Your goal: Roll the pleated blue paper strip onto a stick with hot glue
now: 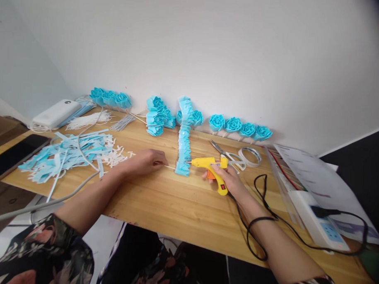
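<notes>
My right hand (227, 178) is wrapped round a yellow hot glue gun (207, 162), with its fingers by the orange trigger. The gun's nozzle touches or nearly touches the lower part of a long, pleated blue strip (184, 137) that lies upright across the table. My left hand (150, 160) pinches a thin pale stick (170, 167), whose far end meets the strip's near end. Behind the strip, blue flowers (197, 117) are partly hidden. A bunch of blue flowers (156, 116) on sticks lies left of it.
Blue flowers line the wall. Scissors (218, 147) and a tape roll (249, 156) lie to the right, near a power strip (317, 221) and the gun's looping black cord (261, 219). Blue scraps (67, 152), a phone (18, 154) and a white power bank (58, 112) are left.
</notes>
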`<state>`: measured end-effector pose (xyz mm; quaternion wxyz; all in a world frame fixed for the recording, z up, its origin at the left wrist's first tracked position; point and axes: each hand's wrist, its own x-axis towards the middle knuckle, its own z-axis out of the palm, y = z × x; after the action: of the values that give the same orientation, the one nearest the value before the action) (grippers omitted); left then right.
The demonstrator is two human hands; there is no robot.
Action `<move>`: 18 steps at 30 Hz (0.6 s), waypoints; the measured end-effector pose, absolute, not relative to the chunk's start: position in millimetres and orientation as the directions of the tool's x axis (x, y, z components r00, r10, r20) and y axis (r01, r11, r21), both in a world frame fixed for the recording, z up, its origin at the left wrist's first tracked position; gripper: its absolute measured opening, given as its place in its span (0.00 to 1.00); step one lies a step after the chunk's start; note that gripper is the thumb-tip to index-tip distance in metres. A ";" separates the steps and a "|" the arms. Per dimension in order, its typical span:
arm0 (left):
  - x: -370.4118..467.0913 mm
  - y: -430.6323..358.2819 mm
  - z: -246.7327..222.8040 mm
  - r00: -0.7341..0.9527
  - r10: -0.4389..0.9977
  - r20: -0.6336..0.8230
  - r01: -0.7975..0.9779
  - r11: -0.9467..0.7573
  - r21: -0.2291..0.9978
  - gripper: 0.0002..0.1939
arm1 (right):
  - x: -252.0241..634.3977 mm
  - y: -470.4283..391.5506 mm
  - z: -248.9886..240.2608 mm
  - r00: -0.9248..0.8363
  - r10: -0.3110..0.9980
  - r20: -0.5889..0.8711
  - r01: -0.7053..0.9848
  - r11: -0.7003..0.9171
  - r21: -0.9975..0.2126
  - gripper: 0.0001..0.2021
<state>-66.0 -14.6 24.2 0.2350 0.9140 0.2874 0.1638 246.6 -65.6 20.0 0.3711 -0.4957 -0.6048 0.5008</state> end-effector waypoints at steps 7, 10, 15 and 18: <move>-69.2 -12.5 19.7 0.784 0.594 0.180 0.439 -0.736 0.515 0.10 | 246.9 -66.2 19.7 -0.233 0.971 -0.049 0.218 0.003 -0.976 0.25; -69.1 -12.7 20.1 0.785 0.591 0.187 0.434 -0.740 0.514 0.10 | 246.3 -66.8 21.0 -0.230 0.972 -0.049 0.219 0.003 -0.976 0.25; -67.8 -13.2 20.9 0.779 0.592 0.208 0.416 -0.736 0.534 0.10 | 246.0 -67.2 20.4 -0.219 0.974 -0.054 0.215 -0.006 -0.976 0.25; -68.4 -12.7 19.7 0.774 0.597 0.212 0.419 -0.733 0.535 0.10 | 246.3 -66.9 19.1 -0.214 0.975 -0.059 0.209 -0.013 -0.978 0.25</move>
<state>-68.4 -12.7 19.7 0.2359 0.9117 0.2786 0.1885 246.3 -66.9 19.1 0.3780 -0.5002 -0.5920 0.5063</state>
